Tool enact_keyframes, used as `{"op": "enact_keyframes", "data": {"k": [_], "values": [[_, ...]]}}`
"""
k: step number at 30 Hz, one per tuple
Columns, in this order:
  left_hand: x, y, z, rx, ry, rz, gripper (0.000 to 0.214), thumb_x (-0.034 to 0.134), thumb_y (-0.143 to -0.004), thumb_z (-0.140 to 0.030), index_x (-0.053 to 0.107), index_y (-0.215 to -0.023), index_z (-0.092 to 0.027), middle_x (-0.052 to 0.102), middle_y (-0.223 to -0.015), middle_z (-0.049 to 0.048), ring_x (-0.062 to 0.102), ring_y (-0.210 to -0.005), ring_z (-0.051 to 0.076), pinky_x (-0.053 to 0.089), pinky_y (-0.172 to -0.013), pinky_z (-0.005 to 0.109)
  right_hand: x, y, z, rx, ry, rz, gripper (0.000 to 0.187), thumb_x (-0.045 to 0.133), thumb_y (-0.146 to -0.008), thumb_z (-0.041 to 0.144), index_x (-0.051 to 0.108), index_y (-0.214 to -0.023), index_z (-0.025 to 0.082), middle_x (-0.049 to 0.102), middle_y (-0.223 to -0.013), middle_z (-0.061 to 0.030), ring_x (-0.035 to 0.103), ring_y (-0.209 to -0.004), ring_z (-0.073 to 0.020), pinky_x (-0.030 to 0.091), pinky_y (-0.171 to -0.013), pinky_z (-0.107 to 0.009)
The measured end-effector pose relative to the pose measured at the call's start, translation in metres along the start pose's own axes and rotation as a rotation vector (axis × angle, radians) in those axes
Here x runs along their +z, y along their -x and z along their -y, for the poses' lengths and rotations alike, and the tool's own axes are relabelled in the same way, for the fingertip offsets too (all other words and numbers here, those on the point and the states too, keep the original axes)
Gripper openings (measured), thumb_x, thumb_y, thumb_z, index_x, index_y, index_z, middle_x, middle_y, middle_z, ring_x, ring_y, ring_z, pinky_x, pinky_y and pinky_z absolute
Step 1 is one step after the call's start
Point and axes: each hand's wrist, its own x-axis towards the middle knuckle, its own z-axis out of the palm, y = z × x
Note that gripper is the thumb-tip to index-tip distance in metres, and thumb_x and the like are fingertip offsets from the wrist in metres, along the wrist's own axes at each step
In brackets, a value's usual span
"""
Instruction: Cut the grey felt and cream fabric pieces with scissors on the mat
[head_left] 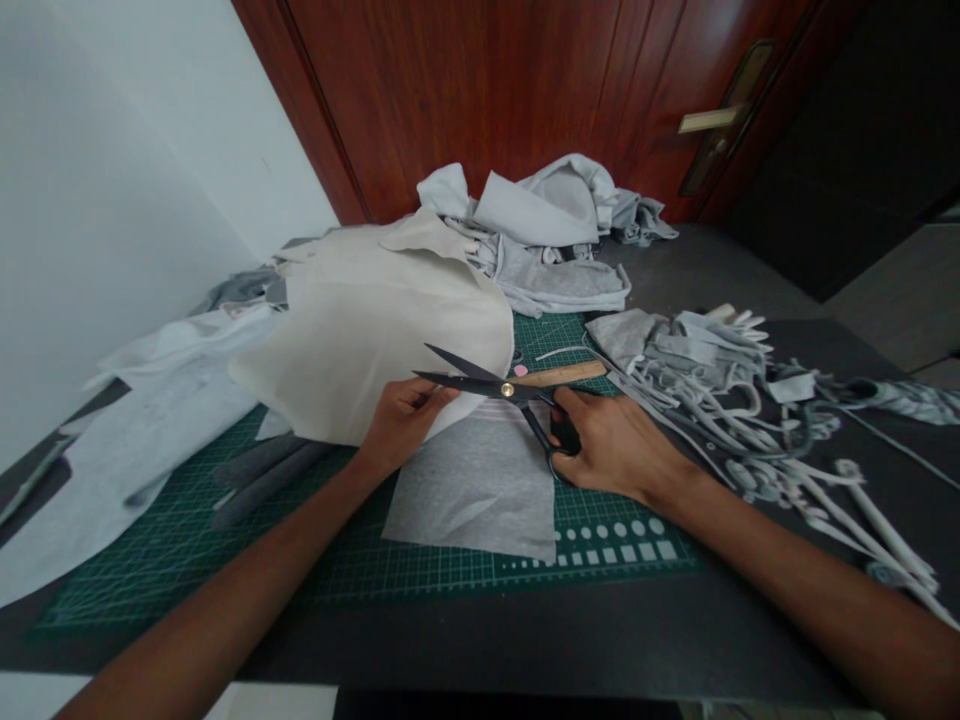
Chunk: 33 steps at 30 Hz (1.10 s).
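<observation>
The right hand [611,440] grips the black handles of a pair of fabric scissors [508,390], whose blades stand apart and point left over the near right edge of a cream fabric sheet [390,320]. The left hand [405,415] pinches that edge between thumb and fingers, right beside the lower blade. Below the scissors, a grey fabric piece [480,490] lies flat on a green cutting mat [360,560]; a wooden ruler [574,374] and a small pink item [520,371] lie just beyond the blades. Dark grey fabric rolls [270,470] and white fabric [172,420] lie to the left, a tangled heap of fabric strips [720,400] to the right. Farther back, a grey-and-white fabric pile [547,215] rests before a reddish-brown door [487,90].
</observation>
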Motion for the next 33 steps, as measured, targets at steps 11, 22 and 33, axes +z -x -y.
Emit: {"op": "enact_keyframes", "data": {"k": [11,22,33], "values": [[-0.0013,0.0003,-0.0037,0.032,-0.022,0.1,0.027,0.064,-0.08,-0.033,0.071,-0.061,-0.016,0.055,-0.049,-0.003,0.046,-0.047,0.01,0.032,-0.046,0.021,0.0036,0.0026,0.0028,0.007,0.054,0.013,0.025,0.054,-0.084,0.033,0.056,-0.104,0.018,0.073,-0.091,-0.0074,0.066,-0.073,-0.0241,0.035,-0.065,-0.033],[-0.0006,0.0006,-0.0002,0.066,0.004,0.059,0.027,0.067,-0.08,-0.034,0.068,-0.059,-0.016,0.055,-0.05,-0.0032,0.043,-0.048,0.009,0.03,-0.046,0.021,0.0003,0.0033,0.0034,0.0,0.045,0.012,0.015,0.053,-0.083,0.027,0.057,-0.095,0.02,0.072,-0.081,-0.0052,0.064,-0.066,-0.0211,0.029,-0.06,-0.031],[-0.0007,0.0011,-0.0048,0.068,-0.021,0.036,0.026,0.067,-0.08,-0.031,0.068,-0.059,-0.015,0.049,-0.047,-0.0046,0.038,-0.044,0.008,0.026,-0.042,0.02,-0.0032,0.0026,0.008,0.005,-0.003,0.07,0.016,0.053,-0.085,0.028,0.057,-0.097,0.019,0.072,-0.084,-0.0062,0.066,-0.07,-0.022,0.031,-0.062,-0.031]]}}
